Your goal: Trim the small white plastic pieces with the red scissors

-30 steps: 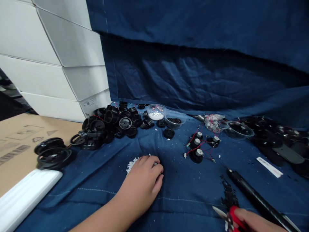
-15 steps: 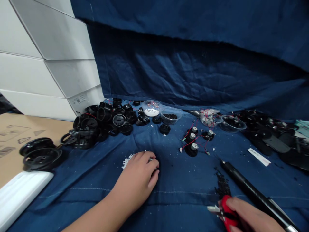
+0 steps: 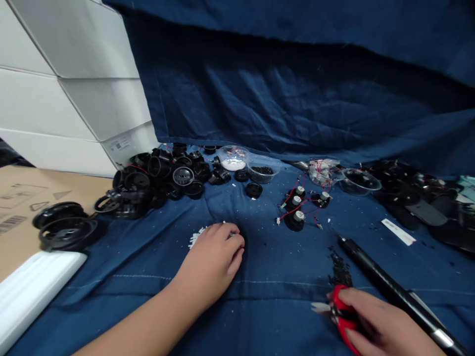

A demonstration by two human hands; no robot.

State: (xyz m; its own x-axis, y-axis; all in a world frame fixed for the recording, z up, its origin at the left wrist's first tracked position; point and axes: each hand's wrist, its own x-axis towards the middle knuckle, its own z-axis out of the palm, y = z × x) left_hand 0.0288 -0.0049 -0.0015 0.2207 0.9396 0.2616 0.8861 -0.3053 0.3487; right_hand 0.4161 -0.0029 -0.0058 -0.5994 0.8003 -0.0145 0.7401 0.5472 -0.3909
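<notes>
1. We locate the right hand [image 3: 378, 319] at the lower right, its fingers closed around the red-handled scissors [image 3: 338, 295].
2. We note that the scissors are held just above or on the blue cloth [image 3: 274, 314]; we cannot tell which. The blades point left and appear slightly parted.
3. We find small black scraps [image 3: 340, 267] just beyond the scissors, and a long black tool [image 3: 386, 277] lying diagonally beside the right hand.
4. We locate the left hand [image 3: 215, 254] near the middle, palm down, fingers curled and close together. Something small shows between the fingers; we cannot tell whether it is gripped.
5. We see small white pieces [image 3: 195, 238] on the cloth, just beside the left hand.
6. Beyond and between the hands, we identify black discs with white-topped parts [image 3: 298, 216] and red wires [image 3: 290, 213].
</notes>
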